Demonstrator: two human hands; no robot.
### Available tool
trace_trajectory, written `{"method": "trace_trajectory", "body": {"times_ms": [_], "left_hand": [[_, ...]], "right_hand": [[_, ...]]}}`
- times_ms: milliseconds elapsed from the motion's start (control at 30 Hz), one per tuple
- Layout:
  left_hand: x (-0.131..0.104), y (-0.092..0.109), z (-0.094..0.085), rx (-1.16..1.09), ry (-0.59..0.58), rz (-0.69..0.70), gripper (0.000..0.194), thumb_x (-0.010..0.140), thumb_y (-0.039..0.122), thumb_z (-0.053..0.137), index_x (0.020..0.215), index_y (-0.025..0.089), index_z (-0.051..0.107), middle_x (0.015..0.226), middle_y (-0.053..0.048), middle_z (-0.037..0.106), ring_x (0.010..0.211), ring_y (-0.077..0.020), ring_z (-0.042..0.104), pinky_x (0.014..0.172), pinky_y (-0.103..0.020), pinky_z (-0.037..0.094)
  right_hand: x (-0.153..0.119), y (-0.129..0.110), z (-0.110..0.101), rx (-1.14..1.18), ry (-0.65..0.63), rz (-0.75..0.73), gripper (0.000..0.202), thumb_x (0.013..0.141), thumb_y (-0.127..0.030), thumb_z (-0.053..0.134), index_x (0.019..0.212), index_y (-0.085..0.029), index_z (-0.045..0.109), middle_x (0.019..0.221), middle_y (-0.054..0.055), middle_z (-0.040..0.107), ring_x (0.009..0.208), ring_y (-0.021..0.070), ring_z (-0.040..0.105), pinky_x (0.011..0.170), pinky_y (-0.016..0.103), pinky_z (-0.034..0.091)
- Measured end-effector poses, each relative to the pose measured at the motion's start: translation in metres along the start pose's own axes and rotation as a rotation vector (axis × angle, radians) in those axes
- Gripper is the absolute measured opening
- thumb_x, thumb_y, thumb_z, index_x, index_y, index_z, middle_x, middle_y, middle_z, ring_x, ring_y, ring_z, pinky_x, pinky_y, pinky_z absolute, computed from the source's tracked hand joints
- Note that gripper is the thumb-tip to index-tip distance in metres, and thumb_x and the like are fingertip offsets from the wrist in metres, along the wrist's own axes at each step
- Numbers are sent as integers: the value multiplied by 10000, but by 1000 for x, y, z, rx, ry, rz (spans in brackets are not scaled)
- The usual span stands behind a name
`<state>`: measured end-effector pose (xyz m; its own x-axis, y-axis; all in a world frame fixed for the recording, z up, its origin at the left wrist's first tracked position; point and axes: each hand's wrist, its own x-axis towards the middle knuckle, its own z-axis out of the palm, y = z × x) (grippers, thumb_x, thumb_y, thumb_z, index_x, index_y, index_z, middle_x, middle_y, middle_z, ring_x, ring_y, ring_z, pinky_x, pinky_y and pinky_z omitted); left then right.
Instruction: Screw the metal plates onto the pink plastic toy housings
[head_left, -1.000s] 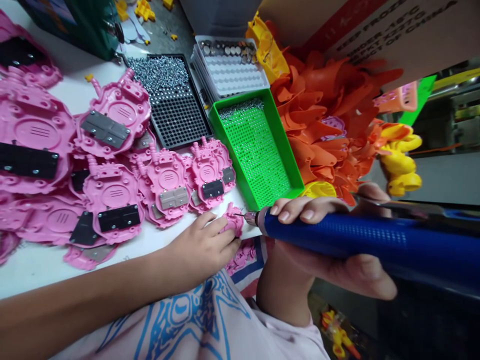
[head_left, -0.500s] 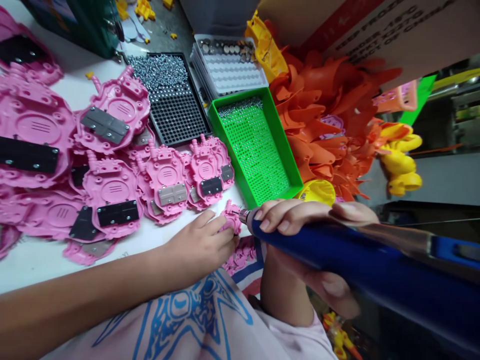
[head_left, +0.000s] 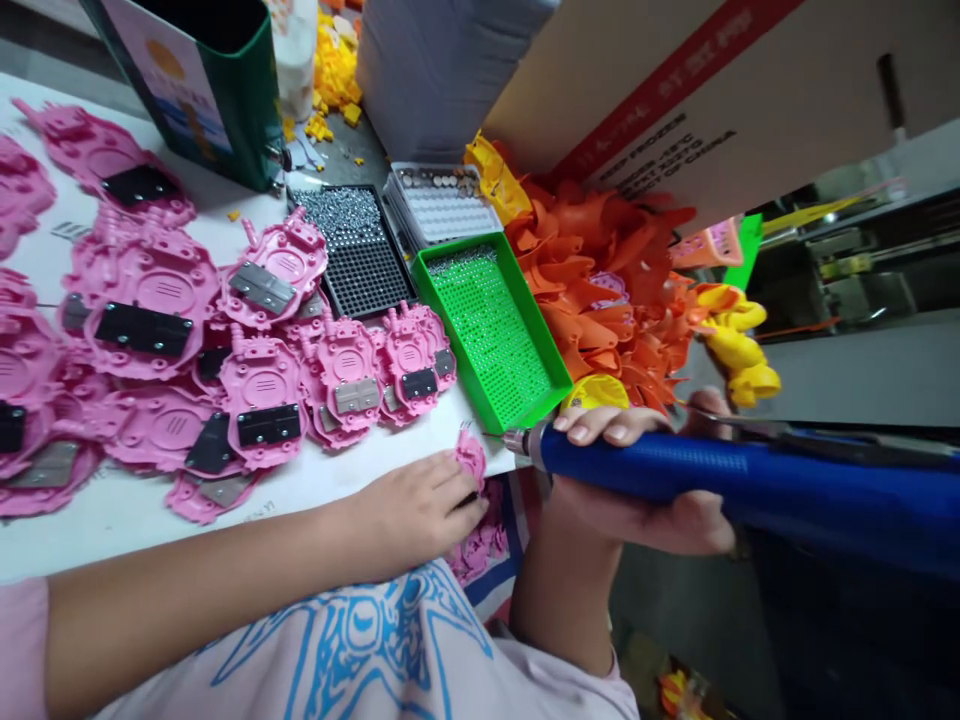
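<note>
My left hand [head_left: 424, 505] rests at the table's front edge, its fingers curled over a small pink plastic part [head_left: 471, 455] whose top sticks out past them. My right hand [head_left: 637, 500] is wrapped round a blue electric screwdriver [head_left: 660, 465], held nearly level. The metal tip of the tool points left, close to the upper end of that pink part; whether it touches cannot be made out. Behind the hands stands a green tray [head_left: 495, 335] with screws in its holes. Many pink housings [head_left: 266, 400] with black or grey covers lie in overlapping rows to the left.
A black tray of screws [head_left: 356, 245] and a stack of white trays [head_left: 442, 205] stand behind. Orange parts [head_left: 600, 310] are heaped right of the green tray, beside a large carton [head_left: 675, 90]. A dark green container [head_left: 202, 90] stands at the back left.
The whole view has shifted, showing more of the table's back. The screwdriver's tip has moved from over the pink part to its right, and the tool lies more level. My left hand keeps its hold.
</note>
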<state>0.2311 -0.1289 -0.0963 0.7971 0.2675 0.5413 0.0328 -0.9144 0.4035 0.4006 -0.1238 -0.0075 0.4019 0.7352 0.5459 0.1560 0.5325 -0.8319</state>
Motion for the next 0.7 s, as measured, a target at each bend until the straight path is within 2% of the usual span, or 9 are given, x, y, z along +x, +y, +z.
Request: {"method": "trace_trajectory", "body": {"times_ms": [100, 167, 233, 333, 433, 567, 700], "left_hand": [[3, 3, -5, 9, 97, 51, 174, 880, 144, 521, 993, 151, 654, 1040, -85, 680, 1051, -224, 588, 994, -398, 445], [8, 2, -17, 77, 168, -26, 164, 874, 139, 529, 946, 167, 673, 1070, -65, 685, 1088, -245, 566, 1014, -445, 416], [15, -1, -34, 166, 197, -171, 167, 869, 137, 531, 925, 167, 685, 1085, -78, 684, 1106, -285, 545, 970, -492, 423], [25, -10, -56, 322, 98, -425, 217, 837, 126, 556, 1012, 155, 681, 1184, -161, 630, 1152, -378, 501, 904, -599, 406], [30, -20, -63, 408, 10, -567, 258, 840, 157, 559, 1077, 156, 661, 1222, -193, 593, 1217, -436, 437, 897, -668, 373], [29, -27, -58, 458, 7, -593, 235, 857, 157, 528, 1049, 152, 665, 1108, -176, 638, 1194, -439, 445, 892, -688, 352], [29, -28, -60, 454, -4, -554, 208, 869, 173, 511, 995, 165, 676, 995, -144, 673, 1127, -401, 495, 884, -648, 364]], "right_hand": [[5, -10, -5, -2, 78, -61, 458, 721, -456, 427, 1085, -259, 623, 594, -54, 500, 432, 115, 485, 463, 284, 465], [10, -13, -7, 10, 114, -83, 440, 729, -450, 429, 1067, -253, 631, 594, -53, 507, 440, 112, 495, 469, 280, 468], [17, -10, -7, 20, 146, -81, 384, 731, -424, 443, 1021, -259, 632, 605, -49, 528, 458, 112, 523, 483, 275, 473], [26, 3, -5, 39, 207, -26, 275, 724, -393, 460, 923, -268, 602, 622, -54, 542, 478, 108, 557, 503, 269, 483], [34, 20, 2, 45, 279, 65, 208, 718, -398, 481, 834, -240, 552, 628, -60, 531, 486, 96, 560, 517, 262, 481], [43, 39, 11, 27, 329, 125, 193, 706, -390, 522, 712, -197, 513, 620, -40, 542, 502, 106, 574, 522, 277, 482], [49, 48, 14, 4, 336, 139, 183, 700, -377, 535, 704, -201, 486, 606, -52, 547, 476, 102, 566, 499, 274, 475]]}}
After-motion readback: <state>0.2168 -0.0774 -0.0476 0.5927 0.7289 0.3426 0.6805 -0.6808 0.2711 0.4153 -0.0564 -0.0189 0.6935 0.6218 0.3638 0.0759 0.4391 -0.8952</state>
